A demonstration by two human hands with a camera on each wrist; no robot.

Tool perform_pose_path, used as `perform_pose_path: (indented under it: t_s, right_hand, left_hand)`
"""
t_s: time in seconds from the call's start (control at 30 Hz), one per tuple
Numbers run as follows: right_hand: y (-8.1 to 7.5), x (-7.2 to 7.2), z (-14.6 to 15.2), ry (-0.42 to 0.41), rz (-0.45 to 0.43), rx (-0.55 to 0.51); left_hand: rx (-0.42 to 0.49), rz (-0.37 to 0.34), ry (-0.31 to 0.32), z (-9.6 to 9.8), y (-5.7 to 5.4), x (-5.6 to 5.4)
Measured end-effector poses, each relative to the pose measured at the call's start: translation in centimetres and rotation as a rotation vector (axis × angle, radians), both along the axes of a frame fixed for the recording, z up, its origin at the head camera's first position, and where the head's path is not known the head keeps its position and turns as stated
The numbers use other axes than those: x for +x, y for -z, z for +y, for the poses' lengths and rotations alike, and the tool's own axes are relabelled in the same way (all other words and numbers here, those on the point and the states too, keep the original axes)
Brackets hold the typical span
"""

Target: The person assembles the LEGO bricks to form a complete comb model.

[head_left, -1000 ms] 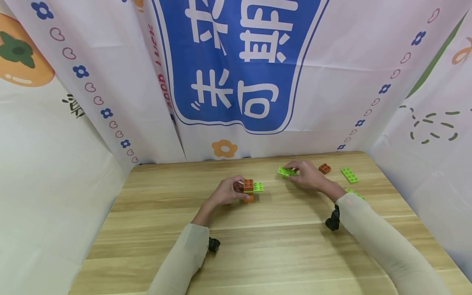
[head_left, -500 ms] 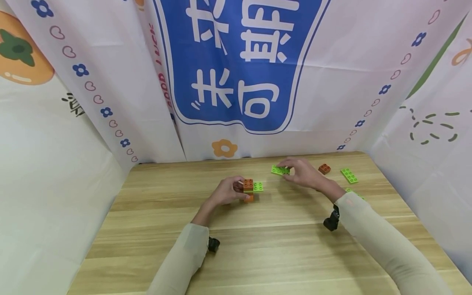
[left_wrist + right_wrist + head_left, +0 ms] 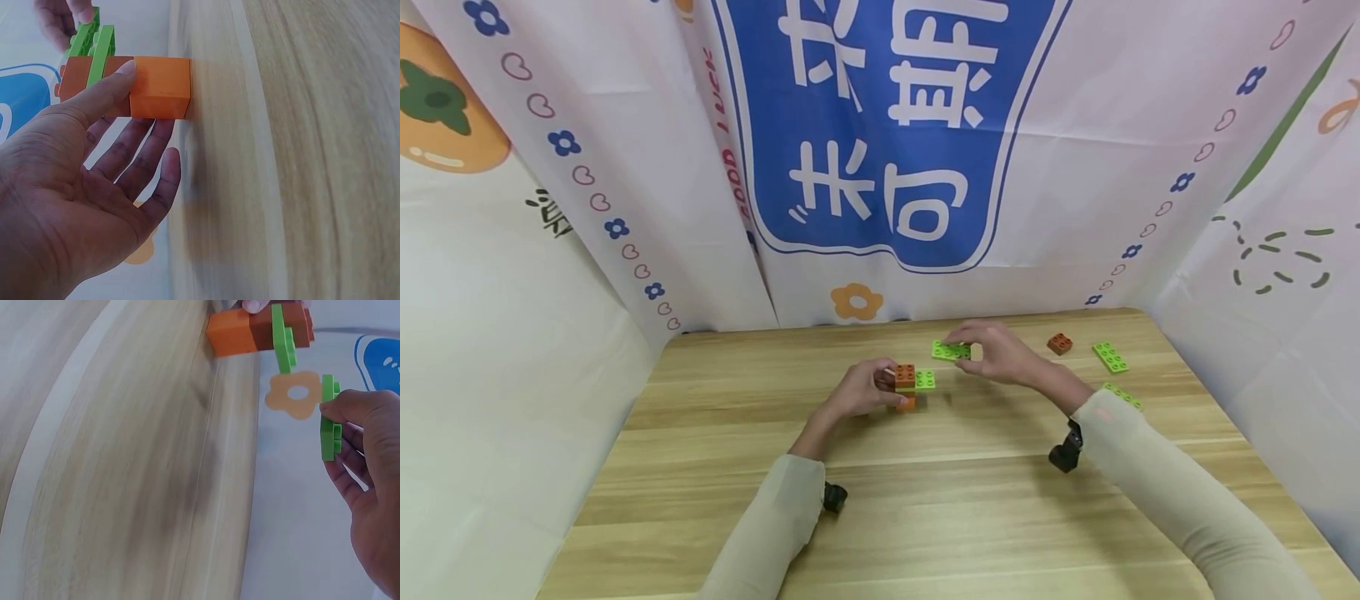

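Note:
My left hand [image 3: 859,390] holds a small stack of toy building bricks [image 3: 906,377] upright on the table, thumb on its near side. The stack has an orange brick [image 3: 161,87] at the bottom and brown bricks [image 3: 261,330] above. Between the brown ones, a flat green plate [image 3: 284,347] juts out to the right. In the right wrist view, my right hand [image 3: 378,469] pinches a loose green plate [image 3: 328,434] between thumb and fingers, studs showing. That plate is raised off the table, just behind and right of the stack, apart from it in that view.
On the wooden table [image 3: 880,517], a brown brick [image 3: 1060,343] lies at the back right. Two more green plates lie farther right: one green plate [image 3: 1110,357] in full view, another green plate [image 3: 1123,395] partly behind the right sleeve. A printed cloth [image 3: 1052,225] hangs behind the table.
My right hand has moved left with the green plate, bringing it closer to the stack. My left hand and the stack have stayed in place.

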State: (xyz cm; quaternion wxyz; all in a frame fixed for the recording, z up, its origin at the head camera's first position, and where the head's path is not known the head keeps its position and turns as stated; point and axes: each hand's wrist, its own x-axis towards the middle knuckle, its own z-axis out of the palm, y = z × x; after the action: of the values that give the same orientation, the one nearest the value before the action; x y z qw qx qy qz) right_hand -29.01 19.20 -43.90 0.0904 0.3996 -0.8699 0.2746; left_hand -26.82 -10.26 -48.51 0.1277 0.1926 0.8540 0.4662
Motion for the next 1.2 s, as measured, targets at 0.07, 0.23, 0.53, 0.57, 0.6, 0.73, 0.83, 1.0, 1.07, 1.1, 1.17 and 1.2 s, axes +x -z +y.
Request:
perform_pose_path:
  t_s: [0.07, 0.23, 0.53, 0.57, 0.6, 0.73, 0.83, 1.0, 1.07, 1.1, 1.17, 1.2]
  right_hand:
    - [-0.1, 0.1, -0.3, -0.019, 0.014, -0.003]
    - [-0.5, 0.4, -1.2, -0.065, 0.038, -0.005]
    - [-0.9, 0.9, -2.7, -0.102, 0.036, 0.007]
    - [-0.9, 0.9, -2.9, -0.103, 0.036, 0.008]
    - [-0.9, 0.9, -3.0, -0.107, 0.032, 0.007]
    - [-0.8, 1.0, -3.6, -0.126, 0.018, 0.009]
    - [-0.8, 1.1, -4.0, -0.142, 0.011, 0.009]
    - [-0.7, 1.2, -4.6, -0.157, 0.003, 0.020]
    - [-0.7, 1.2, -4.8, -0.159, 0.000, 0.029]
    - [-0.7, 1.2, -4.9, -0.161, -0.002, 0.033]
    - [-0.8, 1.2, -5.0, -0.163, -0.004, 0.042]
    - [-0.8, 1.2, -5.1, -0.166, -0.005, 0.046]
  left_hand:
    - [0.005, 0.000, 0.001, 0.0, 0.1, 0.0]
    - [0.007, 0.001, 0.001, 0.0, 0.1, 0.0]
    - [0.004, 0.010, 0.009, 0.0, -0.2, 0.1]
    - [0.006, 0.010, 0.010, 0.0, -0.2, 0.1]
    - [0.010, 0.008, 0.010, 0.0, -0.2, 0.1]
    - [0.029, 0.002, 0.014, 0.0, -0.2, 0.2]
    - [0.029, 0.010, 0.015, -0.1, -0.1, 0.2]
    - [0.007, 0.042, 0.019, -0.1, -0.1, 0.3]
    - [0.006, 0.048, 0.020, -0.1, -0.1, 0.3]
    - [0.004, 0.051, 0.021, -0.1, -0.1, 0.3]
    - [0.000, 0.054, 0.021, -0.1, -0.1, 0.3]
    - [-0.002, 0.053, 0.020, -0.1, -0.1, 0.2]
